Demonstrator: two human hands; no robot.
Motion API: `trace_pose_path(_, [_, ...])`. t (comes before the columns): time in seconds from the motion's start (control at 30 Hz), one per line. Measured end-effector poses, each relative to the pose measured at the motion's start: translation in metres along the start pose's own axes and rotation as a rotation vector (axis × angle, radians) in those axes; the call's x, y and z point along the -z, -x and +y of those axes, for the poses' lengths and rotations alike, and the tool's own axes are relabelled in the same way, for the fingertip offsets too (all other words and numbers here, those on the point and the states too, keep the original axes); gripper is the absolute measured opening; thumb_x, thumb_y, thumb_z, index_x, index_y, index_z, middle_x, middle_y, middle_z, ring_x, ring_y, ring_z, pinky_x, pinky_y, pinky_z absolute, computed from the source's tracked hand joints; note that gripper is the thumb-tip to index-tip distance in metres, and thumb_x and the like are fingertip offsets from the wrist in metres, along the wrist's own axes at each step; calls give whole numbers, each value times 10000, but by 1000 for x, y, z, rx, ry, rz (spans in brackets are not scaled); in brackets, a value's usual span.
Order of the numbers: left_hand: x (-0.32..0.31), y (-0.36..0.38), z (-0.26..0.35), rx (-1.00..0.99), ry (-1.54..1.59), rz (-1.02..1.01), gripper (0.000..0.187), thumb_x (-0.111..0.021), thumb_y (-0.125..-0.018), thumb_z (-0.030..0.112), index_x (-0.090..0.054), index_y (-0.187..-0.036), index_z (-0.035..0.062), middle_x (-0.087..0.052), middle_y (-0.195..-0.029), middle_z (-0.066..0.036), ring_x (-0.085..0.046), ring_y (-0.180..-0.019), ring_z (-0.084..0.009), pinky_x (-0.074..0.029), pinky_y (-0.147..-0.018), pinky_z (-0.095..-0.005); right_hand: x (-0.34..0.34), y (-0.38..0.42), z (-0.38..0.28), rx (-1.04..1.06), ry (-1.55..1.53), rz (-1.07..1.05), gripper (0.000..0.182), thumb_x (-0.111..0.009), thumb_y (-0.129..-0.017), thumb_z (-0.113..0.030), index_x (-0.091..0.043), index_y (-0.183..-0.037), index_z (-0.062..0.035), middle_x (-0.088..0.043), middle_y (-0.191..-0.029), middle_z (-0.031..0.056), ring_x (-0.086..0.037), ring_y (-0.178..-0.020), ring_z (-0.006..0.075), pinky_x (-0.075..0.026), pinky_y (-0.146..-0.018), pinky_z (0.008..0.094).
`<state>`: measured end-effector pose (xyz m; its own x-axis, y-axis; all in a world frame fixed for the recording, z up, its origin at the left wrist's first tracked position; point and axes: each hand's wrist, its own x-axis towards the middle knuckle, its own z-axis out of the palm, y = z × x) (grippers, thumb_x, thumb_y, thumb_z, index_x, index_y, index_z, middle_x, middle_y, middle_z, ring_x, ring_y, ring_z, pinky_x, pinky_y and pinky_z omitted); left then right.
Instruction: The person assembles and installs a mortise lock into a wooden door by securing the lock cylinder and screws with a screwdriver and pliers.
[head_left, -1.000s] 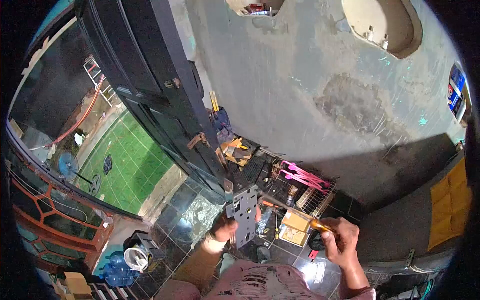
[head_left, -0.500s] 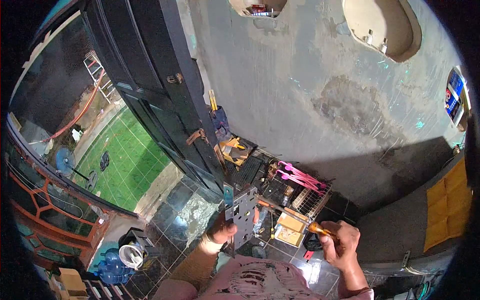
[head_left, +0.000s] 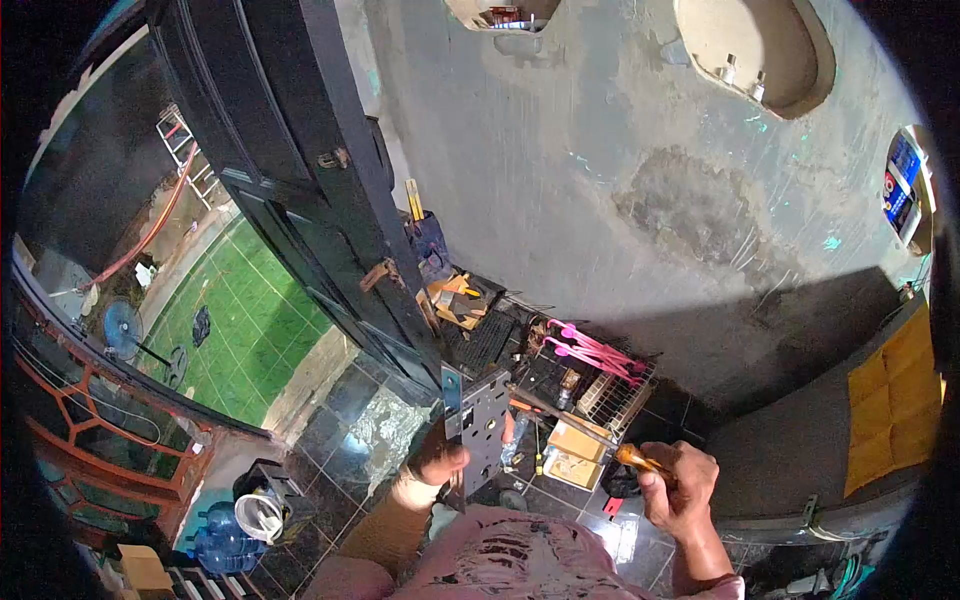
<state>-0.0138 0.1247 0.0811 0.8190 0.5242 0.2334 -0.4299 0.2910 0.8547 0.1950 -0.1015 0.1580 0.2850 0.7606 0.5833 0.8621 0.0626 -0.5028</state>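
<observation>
My left hand [head_left: 438, 462] is closed around a mortise lock case [head_left: 484, 424], a flat grey metal box with several holes, held upright just above my lap. The lock's long narrow faceplate is on the left side. In my right hand [head_left: 684, 486] is a long screwdriver [head_left: 634, 457] with an amber handle. Its shaft points left and up, and the tip overlaps the upper right edge of the lock case. The fingers behind the lock are mostly hidden.
A dark panelled door [head_left: 290, 190] stands open ahead, with a rough cut-out at its edge. Pink hangers [head_left: 598, 352] lie on a wire rack by the grey wall [head_left: 560, 130]. A cardboard box [head_left: 580, 450] is on the tiled floor, and a blue water jug [head_left: 222, 540] sits lower left.
The view has shifted slightly, so the door and wall sit a little further left. Both hands keep nearly the same pose with the lock case and screwdriver.
</observation>
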Motion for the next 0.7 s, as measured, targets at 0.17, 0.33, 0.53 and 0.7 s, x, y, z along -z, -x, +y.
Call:
trace_pose_path(0.17, [1,0,-3,11,22,-22,957,-797,-693,592,-464,-1377,12,-632,-957,-125,-579,-926,-243,-442,-821,-388,3,5,1,27,50,-12,258,-758,-811,-204,-715,-986,-19,-534,-602,54,-536,-476,215,-443,-469,347])
trace_pose_path(0.33, [0,4,14,37,-107,-45,1018,-830,-678,481,-389,-1467,15,-619,-1001,-119,-590,-959,-245,-446,-851,-386,18,7,-4,219,222,-77,405,-804,-776,-203,-677,-1117,-26,-504,-670,28,-516,-492,191,-432,-452,331])
trace_pose_path(0.53, [-9,8,43,63,-220,-141,624,-805,-675,243,-511,-1172,4,-600,-946,-65,-563,-883,-181,-449,-819,-345,44,-3,-22,360,401,-241,504,-812,-749,-149,-626,-1192,5,-456,-692,-2,-486,-498,145,-437,-436,309])
trace_pose_path(0.7, [-19,12,58,124,-452,-206,619,-780,-640,241,-584,-1159,-33,-620,-952,-97,-577,-872,-186,-466,-808,-348,55,1,-31,310,327,-318,519,-796,-749,-113,-597,-1198,56,-489,-693,7,-505,-495,132,-436,-414,306])
